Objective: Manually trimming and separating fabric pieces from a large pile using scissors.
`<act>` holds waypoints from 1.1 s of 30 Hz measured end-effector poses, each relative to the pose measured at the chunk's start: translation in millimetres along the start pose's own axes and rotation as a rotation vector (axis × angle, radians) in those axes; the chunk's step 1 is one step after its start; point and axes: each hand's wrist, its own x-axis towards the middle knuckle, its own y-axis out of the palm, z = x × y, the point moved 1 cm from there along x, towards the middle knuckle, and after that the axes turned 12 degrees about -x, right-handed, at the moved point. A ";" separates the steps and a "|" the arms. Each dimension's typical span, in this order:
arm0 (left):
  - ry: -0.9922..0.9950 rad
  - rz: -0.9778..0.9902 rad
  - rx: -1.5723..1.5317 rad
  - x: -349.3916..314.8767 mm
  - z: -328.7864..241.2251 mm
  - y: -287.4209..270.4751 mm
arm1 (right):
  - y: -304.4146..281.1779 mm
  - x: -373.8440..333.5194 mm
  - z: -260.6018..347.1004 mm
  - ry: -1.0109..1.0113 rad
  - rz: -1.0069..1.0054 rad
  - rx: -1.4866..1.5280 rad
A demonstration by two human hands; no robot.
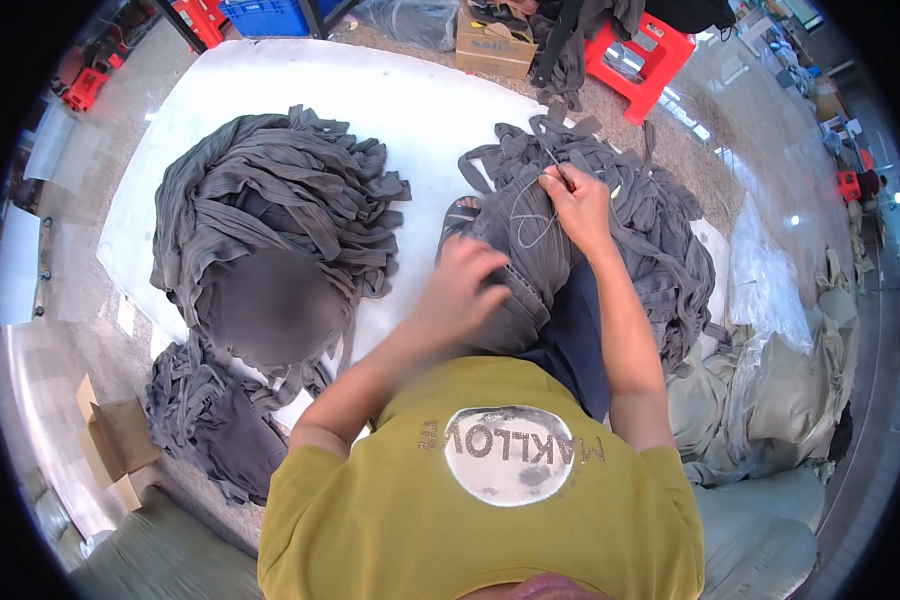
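My right hand (578, 208) is closed, thumb and fingertips pinched on a slim dark tool (560, 172) whose kind I cannot make out. Thin pale cord (538, 228) hangs from there in a loose loop. Beneath it, a bundle of dark grey garments (505, 225) rests against my legs, a stitched waistband-like edge showing. My left hand (460, 285) hovers at that bundle's left side, fingers apart and smeared by motion, with nothing visible in it. A heap of grey garments with long straps (660, 240) lies to the right.
A large grey garment pile (260, 190) stands left on a white sheet (370, 90), with more cloth (215, 425) below it. A red stool (645, 65) and cardboard box (495, 45) are at the back. Clear plastic (765, 290) and olive fabric (720, 400) lie right.
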 end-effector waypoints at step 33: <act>-0.793 0.106 -0.706 18.1 52.3 21.2 | -26.1 -93.3 26.5 0.284 0.664 0.077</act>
